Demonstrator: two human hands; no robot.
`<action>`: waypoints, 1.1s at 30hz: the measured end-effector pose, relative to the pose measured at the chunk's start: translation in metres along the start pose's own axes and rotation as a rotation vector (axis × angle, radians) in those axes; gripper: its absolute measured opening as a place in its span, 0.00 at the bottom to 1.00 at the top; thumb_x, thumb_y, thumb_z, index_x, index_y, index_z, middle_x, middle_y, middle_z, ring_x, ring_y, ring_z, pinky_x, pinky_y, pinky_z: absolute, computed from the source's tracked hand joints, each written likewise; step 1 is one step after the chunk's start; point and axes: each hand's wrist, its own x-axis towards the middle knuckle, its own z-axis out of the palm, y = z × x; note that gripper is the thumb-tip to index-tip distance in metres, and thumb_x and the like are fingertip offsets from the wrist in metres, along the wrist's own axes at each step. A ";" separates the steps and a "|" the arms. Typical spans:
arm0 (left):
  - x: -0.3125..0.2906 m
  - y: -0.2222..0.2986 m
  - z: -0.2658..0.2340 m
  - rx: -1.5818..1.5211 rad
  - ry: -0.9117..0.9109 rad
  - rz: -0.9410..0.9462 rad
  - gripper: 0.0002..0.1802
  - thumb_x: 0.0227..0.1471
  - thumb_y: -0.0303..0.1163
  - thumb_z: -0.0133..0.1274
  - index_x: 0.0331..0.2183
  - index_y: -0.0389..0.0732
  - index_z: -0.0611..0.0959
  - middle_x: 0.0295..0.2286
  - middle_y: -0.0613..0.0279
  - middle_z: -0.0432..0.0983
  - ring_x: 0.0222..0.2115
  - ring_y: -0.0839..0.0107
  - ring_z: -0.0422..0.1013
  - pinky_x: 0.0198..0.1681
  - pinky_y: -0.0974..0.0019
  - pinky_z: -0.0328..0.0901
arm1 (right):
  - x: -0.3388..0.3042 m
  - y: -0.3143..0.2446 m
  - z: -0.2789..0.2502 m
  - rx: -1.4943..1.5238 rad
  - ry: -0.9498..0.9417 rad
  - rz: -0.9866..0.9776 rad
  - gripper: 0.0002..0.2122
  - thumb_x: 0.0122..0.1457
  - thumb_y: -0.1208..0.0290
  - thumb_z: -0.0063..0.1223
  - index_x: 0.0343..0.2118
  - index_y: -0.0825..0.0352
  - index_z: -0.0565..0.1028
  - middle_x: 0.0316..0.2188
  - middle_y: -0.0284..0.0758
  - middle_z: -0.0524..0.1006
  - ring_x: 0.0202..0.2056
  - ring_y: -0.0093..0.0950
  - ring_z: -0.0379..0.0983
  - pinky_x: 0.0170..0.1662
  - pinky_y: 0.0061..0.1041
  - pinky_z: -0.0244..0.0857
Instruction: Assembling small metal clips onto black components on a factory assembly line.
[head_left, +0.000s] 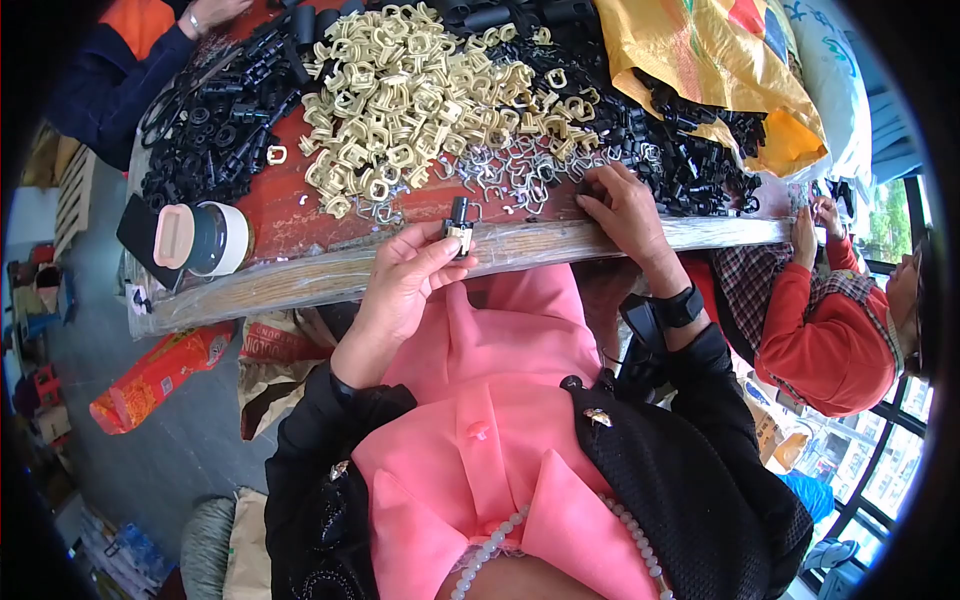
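Observation:
My left hand is closed around a small black plastic connector, held upright just above the table's near edge. A cream-coloured piece sits on the connector's side, and a thin metal wire clip sticks out beside its top. My right hand rests at the table edge, with its fingers bent down at the border of the loose wire clips and black parts. Its thumb and fingertips come together there; whatever they hold, if anything, is hidden. Beyond my hands lies a large heap of cream plastic clips.
Black plastic parts cover the table's left, with more spilling near a yellow woven sack. A roll of tape stands at the left edge. Co-workers sit at the far left and on the right, where one in red sleeves works.

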 end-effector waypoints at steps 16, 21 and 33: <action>-0.001 -0.001 0.001 0.000 0.024 0.008 0.11 0.46 0.27 0.45 0.35 0.34 0.71 0.31 0.53 0.71 0.29 0.69 0.70 0.33 0.72 0.66 | -0.001 -0.015 0.004 0.161 0.177 -0.169 0.11 0.46 0.78 0.49 0.34 0.69 0.66 0.23 0.34 0.69 0.25 0.25 0.67 0.29 0.21 0.60; -0.001 0.000 0.002 -0.001 0.045 -0.008 0.12 0.46 0.26 0.46 0.36 0.34 0.71 0.31 0.53 0.72 0.29 0.70 0.70 0.33 0.72 0.66 | 0.001 -0.019 0.008 0.668 0.091 -0.102 0.07 0.50 0.80 0.45 0.34 0.70 0.67 0.24 0.28 0.69 0.25 0.16 0.64 0.29 0.16 0.60; -0.001 -0.005 0.017 0.003 0.043 -0.061 0.15 0.44 0.29 0.51 0.36 0.36 0.72 0.30 0.61 0.72 0.29 0.74 0.70 0.33 0.74 0.65 | -0.015 -0.078 0.016 1.167 -0.274 -0.139 0.06 0.50 0.79 0.47 0.32 0.69 0.68 0.28 0.28 0.68 0.29 0.16 0.64 0.33 0.14 0.60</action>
